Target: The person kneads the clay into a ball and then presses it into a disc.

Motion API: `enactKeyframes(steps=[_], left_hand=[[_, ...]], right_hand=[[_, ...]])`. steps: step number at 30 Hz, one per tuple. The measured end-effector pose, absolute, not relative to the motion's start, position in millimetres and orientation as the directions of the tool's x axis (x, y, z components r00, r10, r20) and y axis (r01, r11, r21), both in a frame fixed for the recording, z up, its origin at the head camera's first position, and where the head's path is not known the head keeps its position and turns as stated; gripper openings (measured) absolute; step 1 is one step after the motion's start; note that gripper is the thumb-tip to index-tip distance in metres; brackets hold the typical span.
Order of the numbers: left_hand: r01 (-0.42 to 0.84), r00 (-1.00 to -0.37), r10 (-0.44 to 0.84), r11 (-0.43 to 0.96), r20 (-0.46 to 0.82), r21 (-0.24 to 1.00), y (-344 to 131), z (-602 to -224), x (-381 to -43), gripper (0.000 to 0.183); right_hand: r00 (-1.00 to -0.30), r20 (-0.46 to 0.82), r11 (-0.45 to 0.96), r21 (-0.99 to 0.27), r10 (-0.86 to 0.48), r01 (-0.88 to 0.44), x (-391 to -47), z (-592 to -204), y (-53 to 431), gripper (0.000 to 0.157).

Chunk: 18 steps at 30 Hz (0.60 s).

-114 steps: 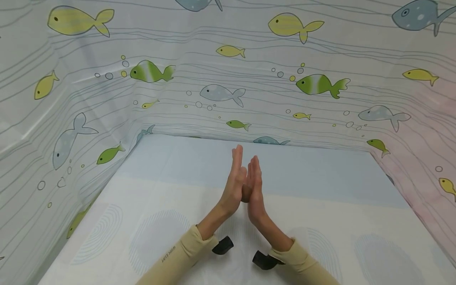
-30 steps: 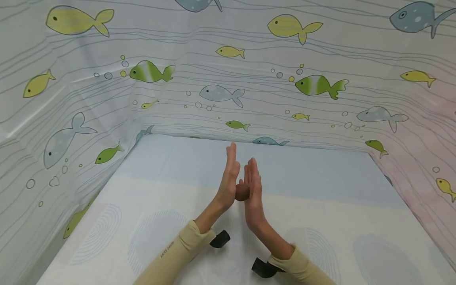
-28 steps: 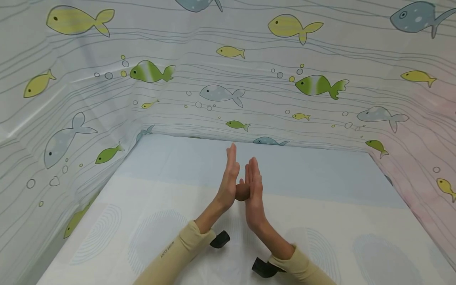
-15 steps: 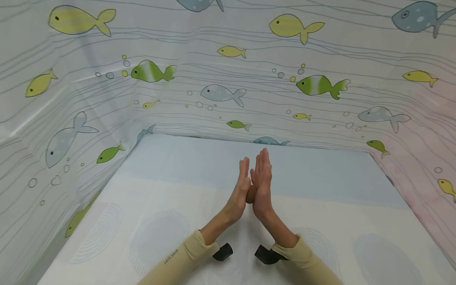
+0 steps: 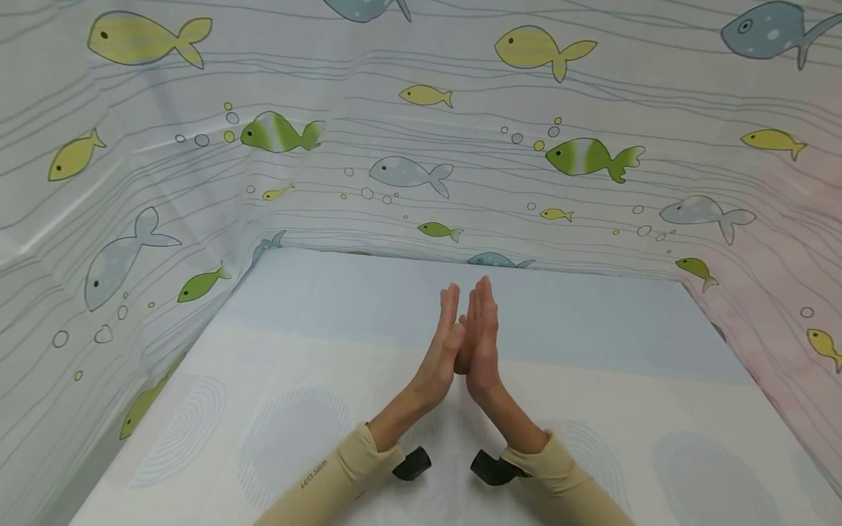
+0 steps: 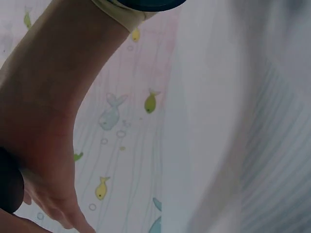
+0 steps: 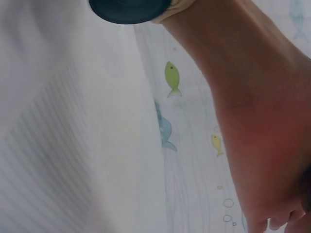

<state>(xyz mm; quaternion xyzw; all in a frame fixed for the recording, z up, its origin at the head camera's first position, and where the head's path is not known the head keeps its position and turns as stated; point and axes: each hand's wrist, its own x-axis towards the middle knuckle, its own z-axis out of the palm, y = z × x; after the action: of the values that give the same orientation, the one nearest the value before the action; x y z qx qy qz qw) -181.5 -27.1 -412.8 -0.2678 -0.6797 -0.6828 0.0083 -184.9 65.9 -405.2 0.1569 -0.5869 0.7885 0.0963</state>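
Observation:
A small brown ball, perhaps clay (image 5: pixel 463 367), is pressed between two upright palms above the middle of the table. My left hand (image 5: pixel 441 358) covers its left side with straight fingers pointing up and away. On the other side my right hand (image 5: pixel 484 347) lies flat against it, fingers also straight. Only a narrow part of the ball shows in the head view. The left wrist view has its dark edge (image 6: pixel 9 182) at the left border, beside the palm. At the right border of the right wrist view, a dark sliver of it (image 7: pixel 306 189) shows.
The table (image 5: pixel 368 292) wears a white and pale blue cover with circle prints. Fish-patterned curtain (image 5: pixel 408 197) surrounds its back and sides. A black wrist camera (image 5: pixel 412 464) sits under the left cuff and another (image 5: pixel 493 467) under the right.
Both hands shifted right over the last second, the right one moving forward and the left back. Since half a second ago they slid slightly against each other, and less of the ball shows.

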Motion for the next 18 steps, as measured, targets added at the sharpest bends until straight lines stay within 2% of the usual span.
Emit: enactKeyframes(steps=[8, 18], left_hand=[[0.414, -0.853, 0.320, -0.063, 0.412, 0.908, -31, -404, -185, 0.076], [0.455, -0.848, 0.273, -0.065, 0.454, 0.888, -35, -393, -191, 0.079]], right_hand=[[-0.936, 0.346, -0.248, -0.914, -0.062, -0.321, -182, -413, 62, 0.077], [-0.957, 0.282, -0.227, -0.938, -0.064, -0.261, -172, -415, 56, 0.067]])
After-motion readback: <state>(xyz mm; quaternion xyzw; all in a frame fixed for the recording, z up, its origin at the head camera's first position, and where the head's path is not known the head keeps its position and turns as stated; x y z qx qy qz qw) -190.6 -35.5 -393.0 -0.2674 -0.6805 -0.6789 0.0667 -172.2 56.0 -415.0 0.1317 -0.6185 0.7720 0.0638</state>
